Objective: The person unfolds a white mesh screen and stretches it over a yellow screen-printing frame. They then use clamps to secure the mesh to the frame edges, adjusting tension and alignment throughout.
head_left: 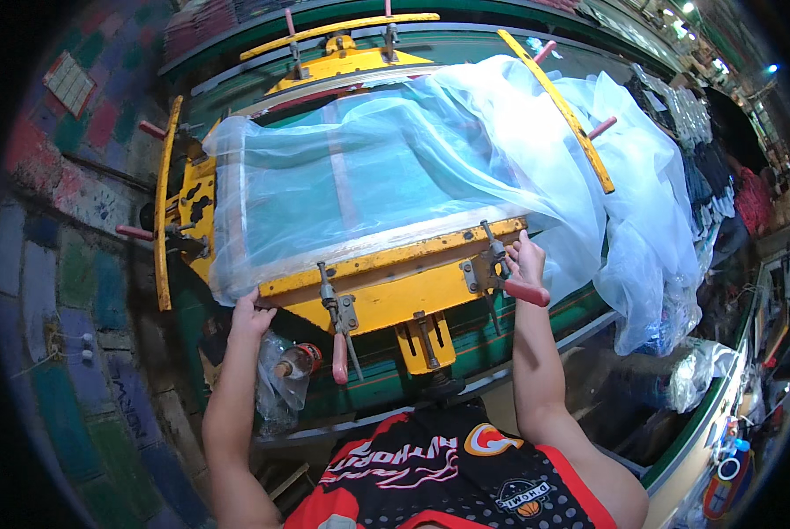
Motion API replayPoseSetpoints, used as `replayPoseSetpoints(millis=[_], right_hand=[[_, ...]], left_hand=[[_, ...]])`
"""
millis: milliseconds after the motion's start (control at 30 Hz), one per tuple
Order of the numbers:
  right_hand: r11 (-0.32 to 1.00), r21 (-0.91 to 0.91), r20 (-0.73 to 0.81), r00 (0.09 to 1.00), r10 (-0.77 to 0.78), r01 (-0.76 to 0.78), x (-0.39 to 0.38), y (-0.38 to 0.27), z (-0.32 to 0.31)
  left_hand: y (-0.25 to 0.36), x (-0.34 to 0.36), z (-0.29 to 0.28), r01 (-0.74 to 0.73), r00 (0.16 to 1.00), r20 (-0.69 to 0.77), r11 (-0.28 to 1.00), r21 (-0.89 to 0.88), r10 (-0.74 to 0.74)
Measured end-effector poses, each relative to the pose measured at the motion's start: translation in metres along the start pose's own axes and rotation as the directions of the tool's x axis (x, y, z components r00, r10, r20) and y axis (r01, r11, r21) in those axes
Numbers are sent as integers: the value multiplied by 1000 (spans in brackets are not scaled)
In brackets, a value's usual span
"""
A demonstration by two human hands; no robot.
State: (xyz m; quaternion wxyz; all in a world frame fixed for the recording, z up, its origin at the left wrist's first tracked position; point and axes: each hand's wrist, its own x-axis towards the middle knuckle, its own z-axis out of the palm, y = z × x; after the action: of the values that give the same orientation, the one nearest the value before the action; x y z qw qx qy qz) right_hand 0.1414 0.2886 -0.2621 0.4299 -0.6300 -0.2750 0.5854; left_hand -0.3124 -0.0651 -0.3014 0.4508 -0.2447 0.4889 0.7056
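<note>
My left hand [252, 316] grips the left end of the long yellow clamp bar [359, 263] at the front, beside white translucent mesh. My right hand [525, 258] holds the same bar's right end, near a red-handled toggle clamp [525, 293]. The mesh [545, 132] lies loosely over a rectangular screen frame [230, 198] and spills in folds to the right. A second toggle clamp [342, 353] hangs from the bar's middle-left, handle down.
Other yellow clamp bars stand at left [165, 203], back [342, 31] and right [554, 106]. A green machine bed [580, 309] lies beneath. A bagged bottle [298, 361] sits below my left hand. Dark garments [703, 167] are piled at right. A painted block surface [86, 335] fills the left.
</note>
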Motion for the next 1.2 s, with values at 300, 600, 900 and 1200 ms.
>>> replayPoseSetpoints(millis=[300,600,900,1200], right_hand=[[976,108,-260,943,209,-187,68,-14,20],[968,140,-76,973,219,-207,104,-12,-5],[796,-590,-107,965,-239,131,133,-7,-7],[711,-703,-203,950,-236,26,115,-19,5]], left_hand=[[1,9,-19,-203,978,-23,968,151,208],[-3,-22,8,-308,943,-32,907,287,331],[-6,-22,21,-409,913,109,880,241,394],[-9,16,4,-410,833,-17,638,652,553]])
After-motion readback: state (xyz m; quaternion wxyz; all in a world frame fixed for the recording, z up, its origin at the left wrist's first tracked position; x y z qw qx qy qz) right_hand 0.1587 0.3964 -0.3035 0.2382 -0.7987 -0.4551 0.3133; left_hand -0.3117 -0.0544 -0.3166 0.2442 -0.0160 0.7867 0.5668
